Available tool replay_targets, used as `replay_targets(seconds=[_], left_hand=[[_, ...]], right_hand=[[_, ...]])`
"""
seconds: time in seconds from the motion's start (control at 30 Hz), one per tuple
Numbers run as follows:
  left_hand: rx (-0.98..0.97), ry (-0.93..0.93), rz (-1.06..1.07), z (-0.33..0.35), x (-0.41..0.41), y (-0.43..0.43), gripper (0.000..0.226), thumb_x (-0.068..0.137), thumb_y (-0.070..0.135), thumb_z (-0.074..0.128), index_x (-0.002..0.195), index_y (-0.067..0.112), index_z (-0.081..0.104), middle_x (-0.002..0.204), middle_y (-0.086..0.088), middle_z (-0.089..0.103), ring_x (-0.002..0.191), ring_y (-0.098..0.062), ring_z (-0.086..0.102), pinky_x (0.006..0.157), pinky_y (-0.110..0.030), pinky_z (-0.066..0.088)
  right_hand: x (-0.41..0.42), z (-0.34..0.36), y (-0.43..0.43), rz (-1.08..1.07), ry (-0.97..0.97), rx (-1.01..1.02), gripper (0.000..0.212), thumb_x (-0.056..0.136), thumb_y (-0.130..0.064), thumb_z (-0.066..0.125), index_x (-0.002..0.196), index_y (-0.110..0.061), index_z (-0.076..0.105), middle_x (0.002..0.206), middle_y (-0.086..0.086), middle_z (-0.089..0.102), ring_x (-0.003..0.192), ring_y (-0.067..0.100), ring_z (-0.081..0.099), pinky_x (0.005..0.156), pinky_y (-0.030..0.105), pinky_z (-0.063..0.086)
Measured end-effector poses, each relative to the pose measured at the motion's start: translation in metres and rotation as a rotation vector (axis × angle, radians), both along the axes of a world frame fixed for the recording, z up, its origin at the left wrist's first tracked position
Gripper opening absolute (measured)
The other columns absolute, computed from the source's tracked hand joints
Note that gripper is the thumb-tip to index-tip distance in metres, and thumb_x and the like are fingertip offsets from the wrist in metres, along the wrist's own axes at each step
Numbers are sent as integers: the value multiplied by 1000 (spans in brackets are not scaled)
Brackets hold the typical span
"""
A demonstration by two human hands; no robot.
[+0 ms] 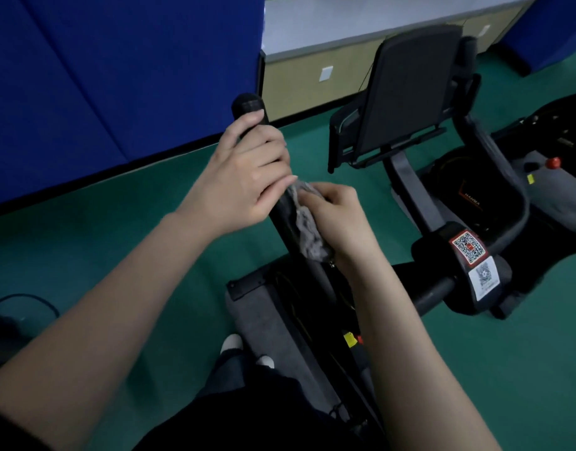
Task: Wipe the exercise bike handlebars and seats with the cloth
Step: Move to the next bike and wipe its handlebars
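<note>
A black handlebar of the exercise bike rises at the centre, its rounded end at the top. My left hand wraps around the upper part of this bar. Just below it, my right hand presses a crumpled grey cloth against the bar's right side. The bar's stretch under both hands is hidden. The bike's dark body lies below my arms. The black console panel of the bike stands at the upper right. No seat is in view.
Blue padded wall panels stand to the left and far right. Green floor surrounds the bike. A stem with QR stickers sits at right, a red knob beyond it. Beige cabinets line the back. A cable lies at the far left.
</note>
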State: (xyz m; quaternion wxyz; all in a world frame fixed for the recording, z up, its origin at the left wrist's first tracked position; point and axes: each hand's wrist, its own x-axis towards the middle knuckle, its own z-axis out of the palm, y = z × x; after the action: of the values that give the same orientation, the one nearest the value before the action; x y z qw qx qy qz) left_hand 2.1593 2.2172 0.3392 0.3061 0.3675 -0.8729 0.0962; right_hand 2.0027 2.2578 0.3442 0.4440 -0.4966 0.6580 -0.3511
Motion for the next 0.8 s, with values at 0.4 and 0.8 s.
replay_targets(seconds=[0.4, 0.8], left_hand=[[-7, -6, 54, -1, -4, 5, 26, 96, 23, 50, 83, 12, 70, 88, 1, 63, 105, -20, 55, 116, -37, 15], [-57, 4, 32, -5, -1, 0, 28, 97, 23, 49, 82, 11, 70, 87, 0, 64, 104, -21, 56, 115, -37, 15]], right_hand=[[-9, 5, -8, 191, -170, 5, 22, 94, -2, 50, 79, -7, 66, 72, 5, 59, 68, 12, 54, 61, 24, 42], [-22, 10, 72, 38, 443, -202, 16, 90, -15, 58, 100, -15, 71, 85, 0, 71, 80, 11, 60, 71, 12, 41]])
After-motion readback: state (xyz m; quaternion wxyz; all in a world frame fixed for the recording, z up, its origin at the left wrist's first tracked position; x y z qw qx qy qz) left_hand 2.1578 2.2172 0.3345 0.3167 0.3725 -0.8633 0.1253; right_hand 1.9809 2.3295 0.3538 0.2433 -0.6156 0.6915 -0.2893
